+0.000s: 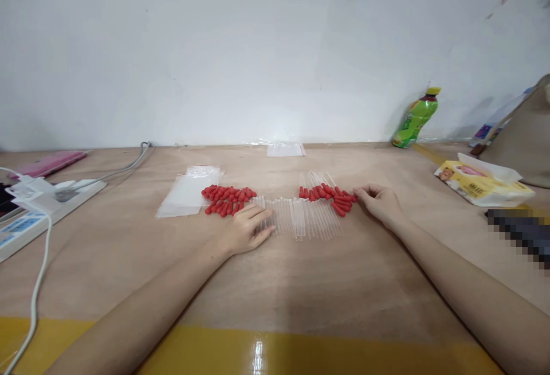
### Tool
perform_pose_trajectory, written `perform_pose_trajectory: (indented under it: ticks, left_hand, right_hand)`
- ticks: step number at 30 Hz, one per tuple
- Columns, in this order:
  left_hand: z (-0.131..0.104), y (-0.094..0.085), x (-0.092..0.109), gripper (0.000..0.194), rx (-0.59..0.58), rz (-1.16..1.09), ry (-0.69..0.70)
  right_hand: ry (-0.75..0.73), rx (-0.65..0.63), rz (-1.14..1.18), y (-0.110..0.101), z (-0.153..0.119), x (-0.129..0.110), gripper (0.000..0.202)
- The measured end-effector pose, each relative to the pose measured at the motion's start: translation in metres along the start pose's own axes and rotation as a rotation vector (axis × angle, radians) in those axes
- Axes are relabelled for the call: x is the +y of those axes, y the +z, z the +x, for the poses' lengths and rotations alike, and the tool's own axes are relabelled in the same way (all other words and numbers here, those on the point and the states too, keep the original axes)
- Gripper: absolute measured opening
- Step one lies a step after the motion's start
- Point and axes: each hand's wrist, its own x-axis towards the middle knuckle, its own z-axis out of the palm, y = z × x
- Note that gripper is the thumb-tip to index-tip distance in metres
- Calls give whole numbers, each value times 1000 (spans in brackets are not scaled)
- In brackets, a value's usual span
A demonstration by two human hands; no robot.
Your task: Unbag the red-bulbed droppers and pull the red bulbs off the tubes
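My left hand (249,229) rests over the left end of a row of thin clear tubes (298,219), its fingers stretched out and the thumb apart. Just beyond it lies a pile of red rubber bulbs (230,194), shaped like dropper tops. On the right, my right hand (380,203) has thumb and forefinger pinched at the end of a red rubber bulb (353,198), at the edge of a second group of red bulbs (322,191). Clear tubes stick out behind that group. My palm hides the other fingers of the right hand.
Clear plastic bags (183,194) lie left of the bulbs, and another bag (285,149) is by the wall. A green bottle (416,118) leans at the back right, near a yellow tissue pack (483,183). On the left are a power strip (32,220) and a white cable (40,283).
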Motion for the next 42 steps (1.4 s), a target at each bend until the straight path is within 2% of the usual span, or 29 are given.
perform_pose_trajectory:
  ticks: [6, 12, 16, 20, 24, 27, 30, 32, 34, 36, 39, 42]
  left_hand:
    - [0, -5, 1, 30, -53, -27, -15]
    - [3, -7, 2, 23, 25, 27, 6]
    - [3, -7, 2, 20, 37, 53, 13]
    - [3, -7, 1, 18, 46, 54, 30]
    - [4, -7, 1, 18, 69, 58, 53]
    - [4, -6, 1, 19, 83, 64, 67]
    - [4, -5, 1, 23, 110, 76, 70]
    - [4, -5, 2, 30, 138, 95, 57]
    - [6, -5, 6, 39, 169, 124, 44]
    - [9, -4, 12, 44, 181, 155, 41]
    - [14, -1, 20, 39, 130, 195, 93]
    - [19, 5, 25, 28, 86, 217, 177]
  right_hand:
    - [61, -23, -58, 4, 13, -6, 33]
    - [177, -161, -218, 9, 35, -29, 32]
    - [254, -243, -315, 19, 46, -41, 31]
    - [291, -246, -339, 25, 51, -48, 26]
    - [229, -173, -267, 18, 51, -59, 24]
    - [119, -99, -175, 9, 42, -73, 29]
    - [-56, -66, -47, 9, 13, -85, 31]
    - [-381, -10, 47, 16, -16, -88, 28]
    - [-681, 14, -49, 27, -45, -87, 25]
    - [-887, 33, -180, 37, -68, -84, 21]
    - [-1049, 78, -277, 47, -86, -81, 12]
    - [-1111, 71, -298, 50, -89, -83, 11]
